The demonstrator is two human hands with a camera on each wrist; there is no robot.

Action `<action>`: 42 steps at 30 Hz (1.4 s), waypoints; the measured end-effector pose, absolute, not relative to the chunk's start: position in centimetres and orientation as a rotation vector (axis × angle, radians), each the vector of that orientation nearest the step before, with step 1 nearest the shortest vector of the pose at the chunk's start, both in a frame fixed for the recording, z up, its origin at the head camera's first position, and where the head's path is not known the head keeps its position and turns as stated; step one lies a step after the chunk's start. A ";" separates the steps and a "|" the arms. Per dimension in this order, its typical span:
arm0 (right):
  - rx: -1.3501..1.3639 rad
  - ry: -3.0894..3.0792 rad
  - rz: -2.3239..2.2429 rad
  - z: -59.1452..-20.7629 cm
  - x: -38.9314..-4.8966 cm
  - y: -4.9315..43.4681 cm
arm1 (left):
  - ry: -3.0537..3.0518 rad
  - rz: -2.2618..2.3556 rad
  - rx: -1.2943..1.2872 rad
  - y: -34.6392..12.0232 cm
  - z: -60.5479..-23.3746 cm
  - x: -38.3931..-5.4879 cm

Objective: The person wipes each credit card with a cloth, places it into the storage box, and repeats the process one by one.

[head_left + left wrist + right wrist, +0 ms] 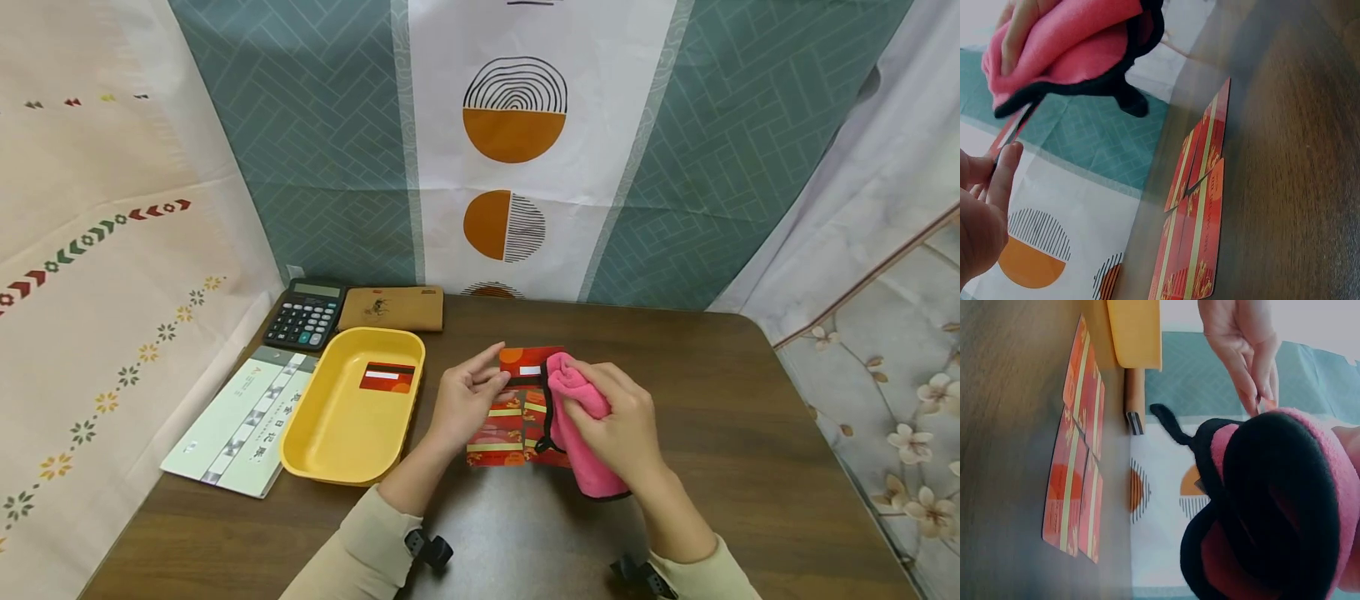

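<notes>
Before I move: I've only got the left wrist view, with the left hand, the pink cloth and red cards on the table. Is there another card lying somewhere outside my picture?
Observer: Yes, one red card lies inside a yellow tray.
Operator: I can't see that tray at all. Which side of the left hand is it on?
Observer: On its left; the head view shows bare tabletop between the fingers and the tray.
Operator: Anything just past the tray's far edge that I should know about?
Observer: A tan wallet lies there, next to a black calculator.
</notes>
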State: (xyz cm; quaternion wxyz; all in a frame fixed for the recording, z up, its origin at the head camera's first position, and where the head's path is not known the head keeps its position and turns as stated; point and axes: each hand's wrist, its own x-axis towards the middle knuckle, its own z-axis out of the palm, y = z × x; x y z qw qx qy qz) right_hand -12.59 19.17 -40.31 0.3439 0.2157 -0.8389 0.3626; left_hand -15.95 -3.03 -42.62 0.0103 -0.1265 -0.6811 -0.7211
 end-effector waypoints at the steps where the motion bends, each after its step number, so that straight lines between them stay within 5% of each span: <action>1: 0.553 -2.198 0.918 -40.3 -12.6 19.1 | -2.130 -2.245 -0.423 -3.0 -42.6 -15.9; 23: 0.505 -2.301 0.726 -39.3 -12.3 16.2 | -2.128 -2.319 -0.798 -2.2 -42.2 -15.3; 42: 0.614 -2.334 0.654 -40.0 -11.7 17.4 | -2.072 -2.373 -0.717 -2.3 -41.9 -15.6</action>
